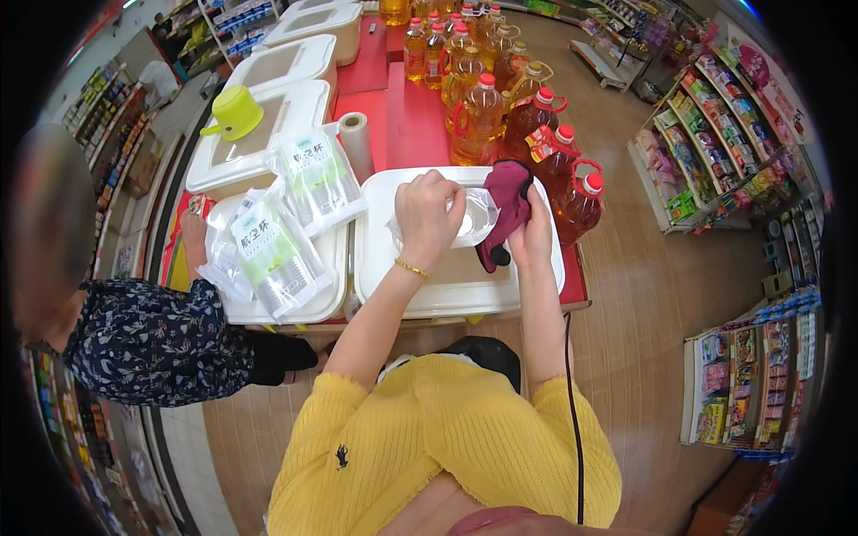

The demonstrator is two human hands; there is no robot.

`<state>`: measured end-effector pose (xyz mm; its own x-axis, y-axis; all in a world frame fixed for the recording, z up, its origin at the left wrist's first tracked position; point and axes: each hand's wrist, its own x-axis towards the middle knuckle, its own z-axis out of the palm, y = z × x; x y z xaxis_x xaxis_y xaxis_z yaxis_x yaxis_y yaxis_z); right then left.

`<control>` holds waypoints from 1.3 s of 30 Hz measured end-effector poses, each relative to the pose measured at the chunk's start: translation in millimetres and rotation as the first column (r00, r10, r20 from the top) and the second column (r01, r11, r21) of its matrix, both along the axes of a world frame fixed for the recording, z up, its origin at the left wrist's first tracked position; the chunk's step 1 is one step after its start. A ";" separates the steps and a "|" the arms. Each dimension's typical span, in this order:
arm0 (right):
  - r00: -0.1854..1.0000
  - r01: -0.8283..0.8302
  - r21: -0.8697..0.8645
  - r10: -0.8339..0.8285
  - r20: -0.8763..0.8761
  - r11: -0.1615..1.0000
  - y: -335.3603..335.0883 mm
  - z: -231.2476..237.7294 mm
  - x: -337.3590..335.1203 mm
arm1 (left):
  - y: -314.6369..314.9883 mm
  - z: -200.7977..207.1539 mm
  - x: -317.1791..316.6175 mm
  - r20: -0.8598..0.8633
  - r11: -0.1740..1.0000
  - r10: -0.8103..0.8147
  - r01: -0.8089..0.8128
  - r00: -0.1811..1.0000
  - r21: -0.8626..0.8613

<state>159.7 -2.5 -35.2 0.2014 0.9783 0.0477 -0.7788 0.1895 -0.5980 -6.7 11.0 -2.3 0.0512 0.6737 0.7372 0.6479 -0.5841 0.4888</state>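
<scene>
My left hand [431, 219] is closed, fingers curled at the edge of a crinkled clear plastic bag [476, 217]. Something round and pale shows through the bag; what it is I cannot make out. On the other side, my right hand [534, 230] grips a maroon cloth item [509, 196] with black edging and a dark round knob at its lower end. The cloth touches or lies close beside the bag. Both hands are above a white-lidded bin [429, 297] with a see-through window. Two wrapped packs of clear plastic cups, the nearer pack [279, 255] and farther pack [317, 179], lie left of my hands.
Several oil bottles with red caps, including a dark bottle [579, 207], line the right side. A plastic roll [356, 146] stands behind the bin. A green dipper [234, 113] rests on another lid. At left stands a person in a floral top [165, 344]. Store shelves [719, 134] are at right.
</scene>
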 end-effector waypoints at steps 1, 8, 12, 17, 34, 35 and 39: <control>0.992 -0.011 0.030 0.007 0.129 1.000 -3.4 1.9 -0.2 | -0.3 0.8 -0.8 -0.004 1.000 0.010 -0.010 1.000 -0.009; 0.367 0.113 0.286 -0.307 0.878 0.952 -18.5 9.1 -22.0 | -16.8 -0.9 11.8 0.005 0.998 -0.019 0.018 1.000 0.066; 0.395 0.243 0.332 -0.405 0.825 0.912 -32.6 3.2 -29.1 | -30.4 -18.6 13.1 0.004 0.966 -0.057 0.054 0.998 0.252; 0.415 0.200 0.302 -0.360 0.835 0.932 -43.7 -35.1 -20.4 | -46.4 -67.5 7.6 -0.113 0.947 -0.091 0.121 0.989 0.299; -0.190 -0.106 0.452 -0.464 0.865 0.886 -23.9 -66.5 -51.8 | -15.8 -35.7 -98.0 0.787 0.658 0.065 0.619 -0.614 0.429; -0.180 -0.113 0.455 -0.468 0.865 0.883 -23.7 -67.5 -52.0 | -15.7 -40.6 -102.1 0.771 0.629 0.024 0.610 -0.636 0.483; -0.152 -0.129 0.457 -0.473 0.868 0.880 -22.7 -71.1 -47.7 | -17.9 -44.8 -109.6 0.723 0.638 0.028 0.569 -0.690 0.519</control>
